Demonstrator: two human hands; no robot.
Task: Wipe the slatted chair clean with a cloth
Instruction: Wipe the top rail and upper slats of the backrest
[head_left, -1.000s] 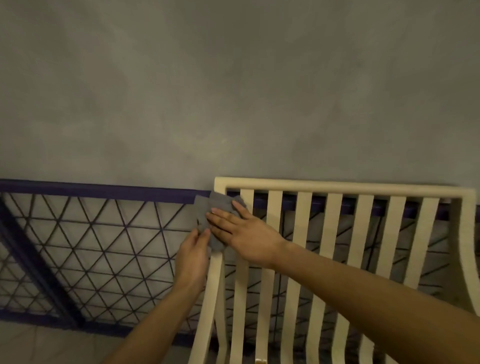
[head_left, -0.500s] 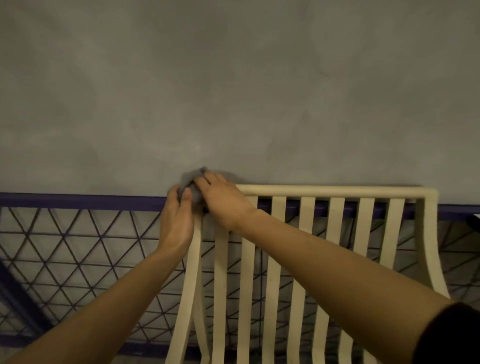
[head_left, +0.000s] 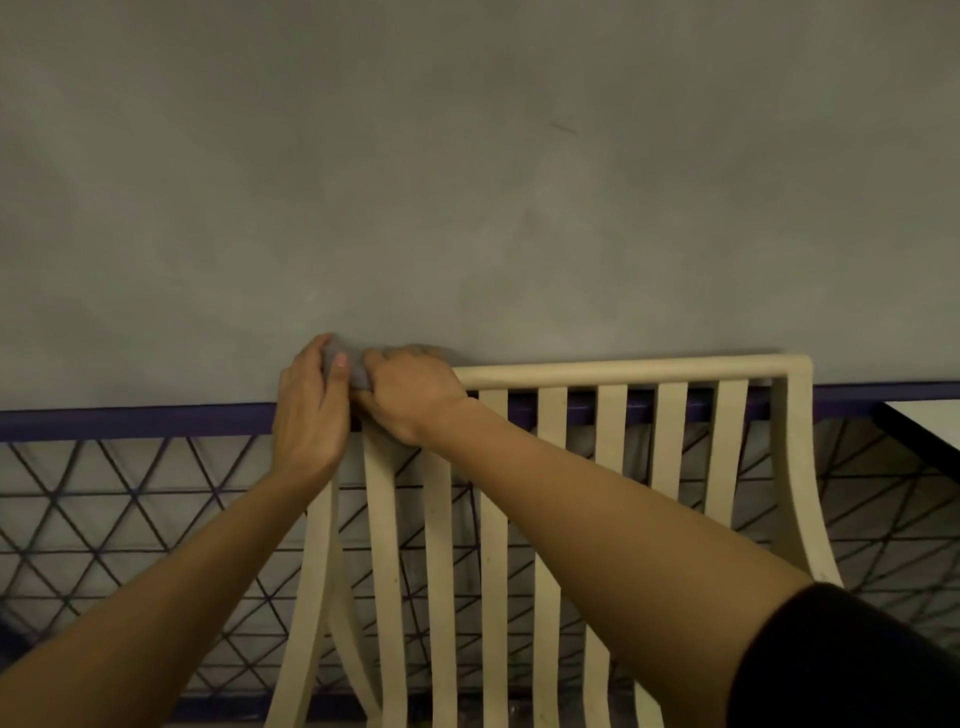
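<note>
The cream slatted chair (head_left: 623, 371) shows its back to me, with a top rail and several upright slats. A grey cloth (head_left: 356, 371) is bunched over the top left corner of the chair back, mostly hidden by both hands. My left hand (head_left: 310, 415) grips the cloth from the left, thumb up against it. My right hand (head_left: 410, 392) curls over the cloth and the corner from the right.
A grey wall (head_left: 467, 182) fills the upper half. Behind the chair runs a dark blue metal railing (head_left: 130, 418) with triangular mesh. A white tabletop edge (head_left: 924, 421) juts in at the right.
Both hands have carried the cloth up from the left side post to the top left corner of the chair back, and now curl round it.
</note>
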